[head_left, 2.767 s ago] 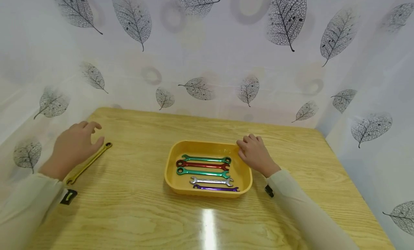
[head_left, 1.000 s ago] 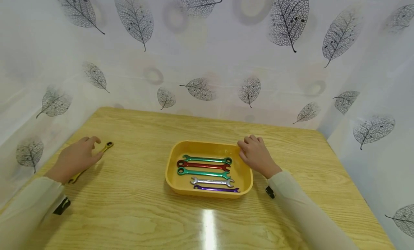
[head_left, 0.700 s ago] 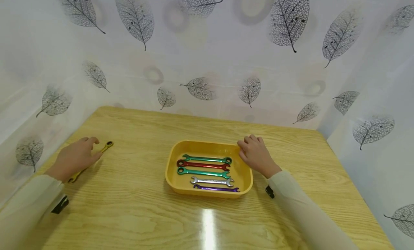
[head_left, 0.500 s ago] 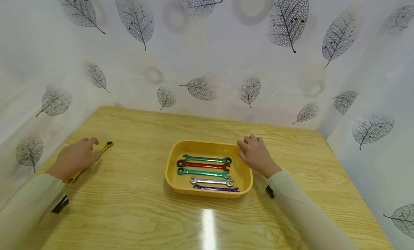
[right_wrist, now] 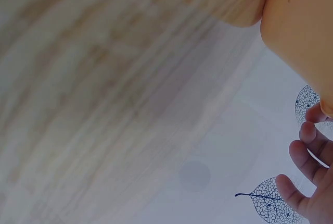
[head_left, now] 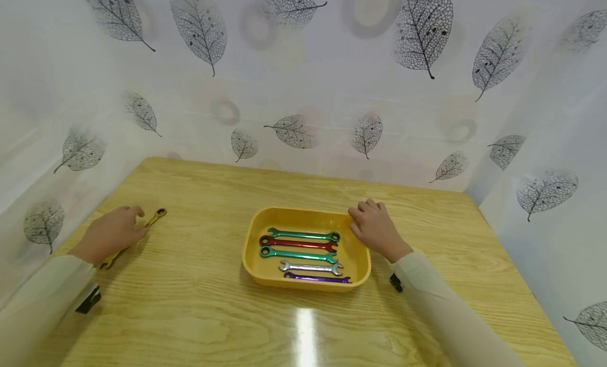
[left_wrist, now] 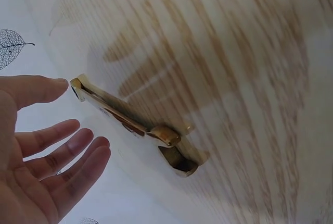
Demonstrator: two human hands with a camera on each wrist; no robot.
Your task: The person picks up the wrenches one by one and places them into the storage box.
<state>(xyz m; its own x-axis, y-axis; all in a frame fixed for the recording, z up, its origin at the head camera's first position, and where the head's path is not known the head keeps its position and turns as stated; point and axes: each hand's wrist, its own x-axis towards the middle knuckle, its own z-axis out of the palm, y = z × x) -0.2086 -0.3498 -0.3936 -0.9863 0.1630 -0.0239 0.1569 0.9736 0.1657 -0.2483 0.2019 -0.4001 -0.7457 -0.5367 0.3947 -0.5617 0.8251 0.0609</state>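
Observation:
At the table's left side, my left hand hovers over a gold combination wrench, covering its middle in the head view. The left wrist view shows that hand with thumb and fingers apart and the wrench lying beyond the fingertips. My right hand grips the back right rim of a yellow tray; its thumb is hidden in the right wrist view. Inside the tray lie two green wrenches, a red wrench, a silver wrench and a purple wrench.
The wood-grain table spreads around the tray. A white curtain with leaf prints hangs behind it and on both sides. Light glares on the table in front of the tray.
Since the earliest frame, my left hand has come down closer over the gold wrench; in the last second it has barely shifted. The right hand and the tray have stayed in place.

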